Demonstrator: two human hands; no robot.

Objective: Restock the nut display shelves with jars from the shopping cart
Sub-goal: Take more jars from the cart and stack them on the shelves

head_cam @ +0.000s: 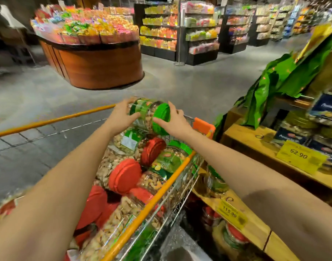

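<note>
A clear jar of nuts with a green lid (149, 113) lies tilted on its side above the far end of the shopping cart (157, 187). My left hand (121, 113) grips its base end and my right hand (175, 119) grips the lid end. Below, the cart is packed with several more nut jars, some with red lids (124, 176) and some with green lids (180, 146). The wooden display shelves (255, 142) stand just right of the cart, with jars on a lower tier (234, 236).
Yellow price tags (300, 157) hang on the shelf edges, and dark blue packs (328, 110) sit on the upper tier under a green drape (285, 76). A round wooden candy island (93, 59) stands ahead left across open grey floor. Aisle racks (180, 29) line the back.
</note>
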